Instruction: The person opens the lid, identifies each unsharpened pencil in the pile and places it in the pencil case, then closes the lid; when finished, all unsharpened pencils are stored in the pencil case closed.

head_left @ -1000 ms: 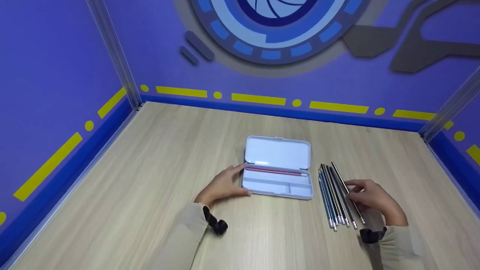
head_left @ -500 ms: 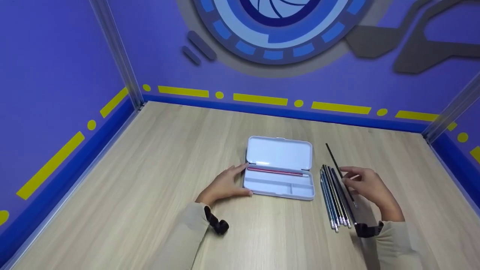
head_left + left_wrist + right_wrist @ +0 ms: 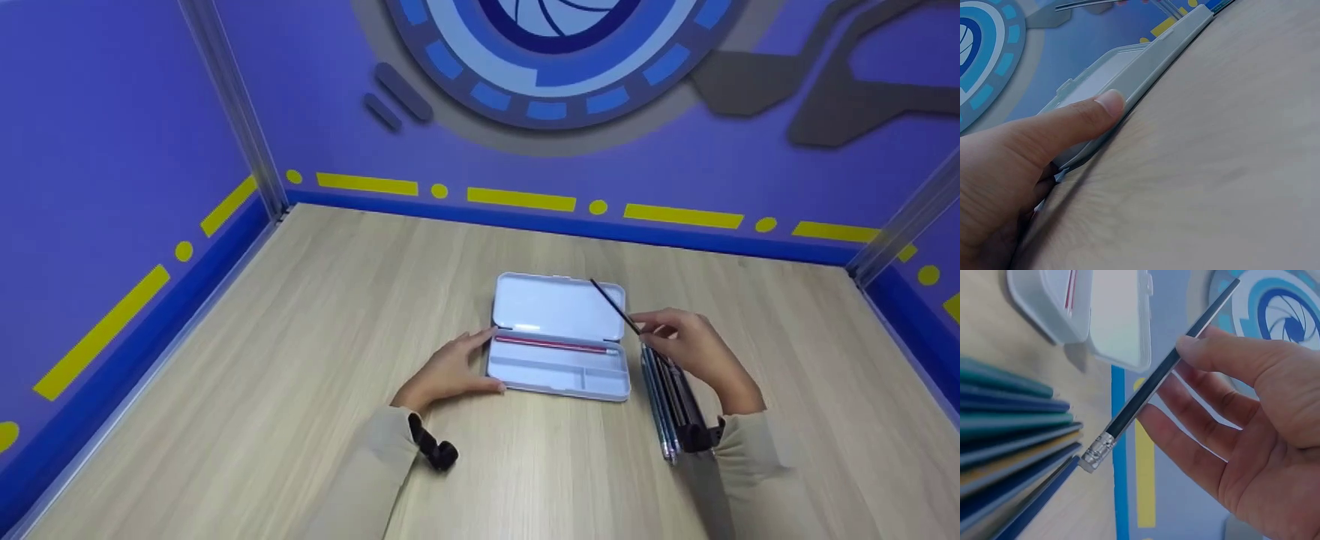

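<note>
An open white pencil case (image 3: 536,304) lies on the table, its lid tilted back. My left hand (image 3: 448,367) grips its left end, thumb (image 3: 1109,104) on the front wall and fingers towards the back. A red pencil (image 3: 551,344) lies in the long rear compartment. My right hand (image 3: 694,349) pinches a black pencil (image 3: 1154,379) between thumb and fingers, above the table just right of the case. The far tip of this pencil crosses in front of the lid, and its silver, eraser-tipped end shows in the right wrist view.
Several dark, blue and teal pencils (image 3: 655,401) lie side by side right of the case, partly hidden under my right hand and wrist camera. Blue panel walls (image 3: 525,169) enclose the table at the back and sides.
My right hand has lifted the black pencil off the right side of the pile and carried it left towards the case, tilting it. My left hand stays on the case.
</note>
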A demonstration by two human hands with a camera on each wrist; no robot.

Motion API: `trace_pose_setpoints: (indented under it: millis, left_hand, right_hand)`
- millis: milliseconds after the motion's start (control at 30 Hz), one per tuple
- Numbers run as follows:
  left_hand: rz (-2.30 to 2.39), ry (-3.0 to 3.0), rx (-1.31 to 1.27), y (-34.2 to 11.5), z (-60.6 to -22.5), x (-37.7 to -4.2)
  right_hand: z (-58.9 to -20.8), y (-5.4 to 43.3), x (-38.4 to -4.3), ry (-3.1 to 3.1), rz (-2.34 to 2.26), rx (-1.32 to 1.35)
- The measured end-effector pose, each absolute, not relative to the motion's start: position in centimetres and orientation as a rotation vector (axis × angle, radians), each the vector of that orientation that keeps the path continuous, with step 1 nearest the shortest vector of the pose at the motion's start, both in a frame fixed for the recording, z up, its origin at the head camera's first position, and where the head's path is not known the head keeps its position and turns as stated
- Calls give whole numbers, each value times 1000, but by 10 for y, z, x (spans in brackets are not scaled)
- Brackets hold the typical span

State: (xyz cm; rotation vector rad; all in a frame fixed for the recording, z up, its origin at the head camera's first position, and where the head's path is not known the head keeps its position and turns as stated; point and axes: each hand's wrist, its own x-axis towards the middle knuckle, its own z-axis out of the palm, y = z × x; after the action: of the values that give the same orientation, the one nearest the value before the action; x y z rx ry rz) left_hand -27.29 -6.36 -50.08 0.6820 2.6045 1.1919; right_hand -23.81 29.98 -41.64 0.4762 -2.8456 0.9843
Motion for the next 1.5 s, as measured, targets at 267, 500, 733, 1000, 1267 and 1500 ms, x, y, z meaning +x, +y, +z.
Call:
trace_pose_setpoints:
  millis: [267,500,733,1000,1267,1500]
  left_hand:
    - [1169,2611,665,-63,-501,-273]
    - [1179,2607,659,-64,-502,-273]
    - [1184,2609,659,-64,-501,-274]
    - [1203,2597,645,-64,-501,-273]
    - [1205,2617,680,-63,-501,-272]
    - [1197,2623,681,-64,-500,-272]
  right_hand:
    - [-414,273,-251,-2831,883,662]
    - [-413,255,-259,-2818,819,825]
    - [-414,239,-265,-2907,810,816]
    - [-422,224,-271,-2974,731,763]
    - [-430,217,-274,-3022,605,755]
    - [-434,211,-272,-3046,585,681]
